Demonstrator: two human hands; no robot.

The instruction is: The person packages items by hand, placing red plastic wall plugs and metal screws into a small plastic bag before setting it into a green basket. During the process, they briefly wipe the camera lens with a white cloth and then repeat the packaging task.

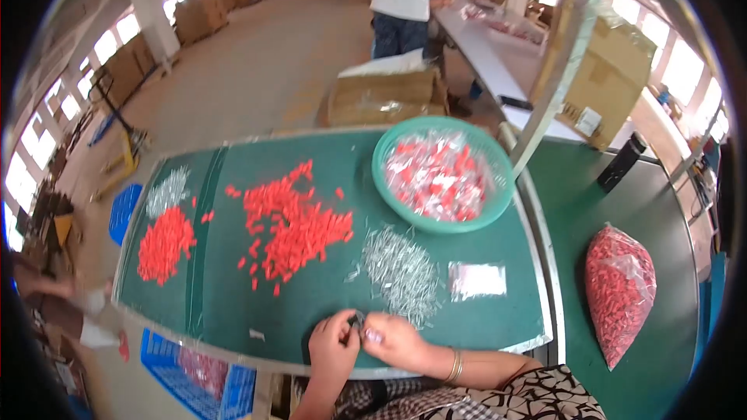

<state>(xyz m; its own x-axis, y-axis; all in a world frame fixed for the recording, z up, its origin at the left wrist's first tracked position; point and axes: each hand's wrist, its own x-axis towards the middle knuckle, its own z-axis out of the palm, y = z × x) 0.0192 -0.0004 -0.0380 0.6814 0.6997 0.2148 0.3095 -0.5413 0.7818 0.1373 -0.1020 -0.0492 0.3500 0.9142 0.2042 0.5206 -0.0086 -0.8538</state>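
My left hand (333,344) and my right hand (398,341) meet at the near edge of the green table. Both have their fingers closed around a small dark thing (356,321) between them, too small and covered to name. Just beyond my right hand lies a heap of silver screws (401,272). A larger heap of red plastic wall plugs (296,225) spreads over the middle of the table. To the right of the screws is a flat stack of clear plastic bags (477,280).
A green basket (381,187) holds filled bags at the back right. Smaller heaps of red plugs (166,245) and screws (168,193) lie left. A big bag of red plugs (620,288) and a black bottle (622,162) stand on the right table. Another person (405,0) is behind.
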